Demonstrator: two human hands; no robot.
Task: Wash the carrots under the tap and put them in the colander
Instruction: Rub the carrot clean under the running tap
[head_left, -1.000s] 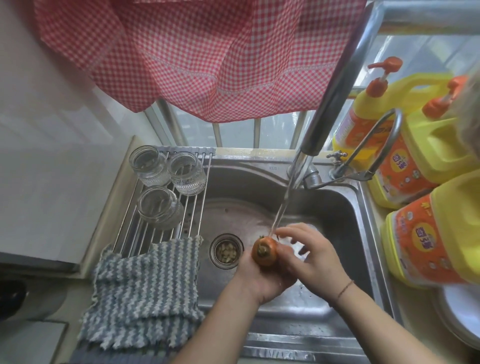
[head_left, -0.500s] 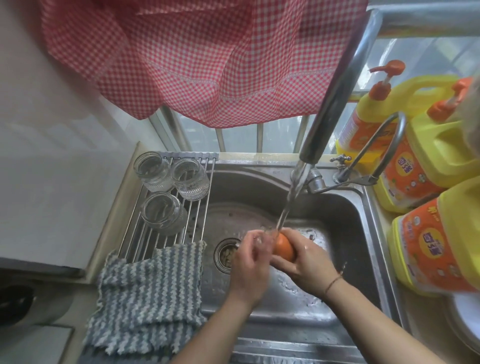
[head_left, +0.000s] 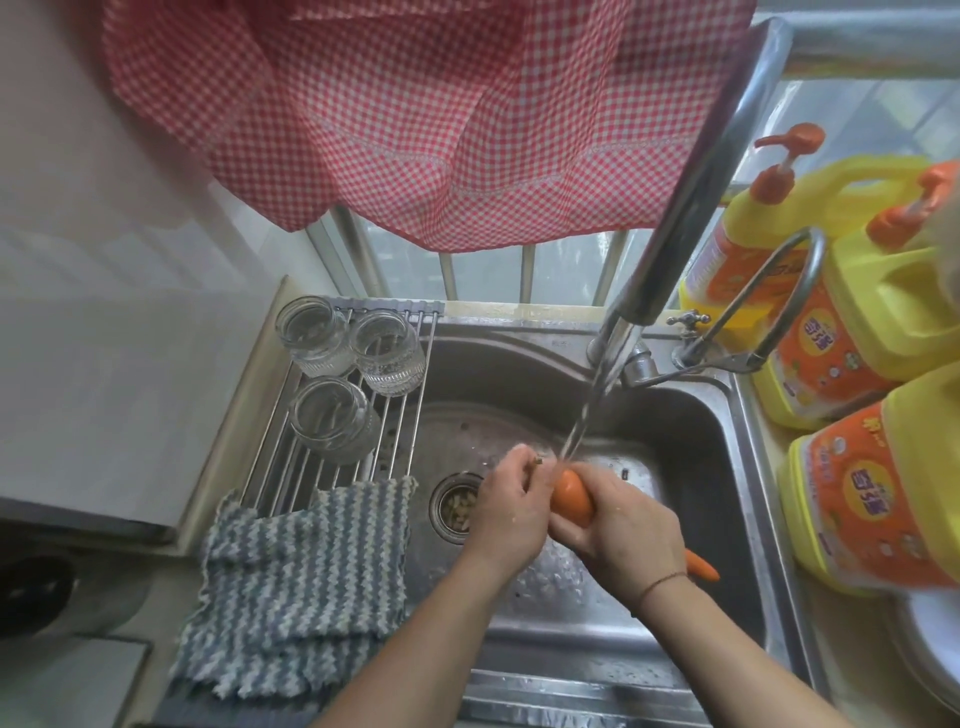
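Note:
An orange carrot (head_left: 571, 498) lies across the steel sink (head_left: 691, 431), its thin tip poking out behind my right wrist. My right hand (head_left: 623, 525) grips its middle. My left hand (head_left: 511, 512) curls round its thick stem end, which is mostly hidden. Water runs from the tall tap (head_left: 675, 218) onto the carrot between my hands. No colander is in view.
A drain strainer (head_left: 456, 506) sits left of my hands. Three glass jars (head_left: 332, 421) stand on a roll-up rack with a striped cloth (head_left: 306, 577) over the sink's left side. Yellow detergent jugs (head_left: 878, 493) crowd the right counter. A checked curtain (head_left: 415, 114) hangs above.
The carrot has turned from end-on to lying sideways, its tip now sticking out to the right. Both hands slid along it under the water.

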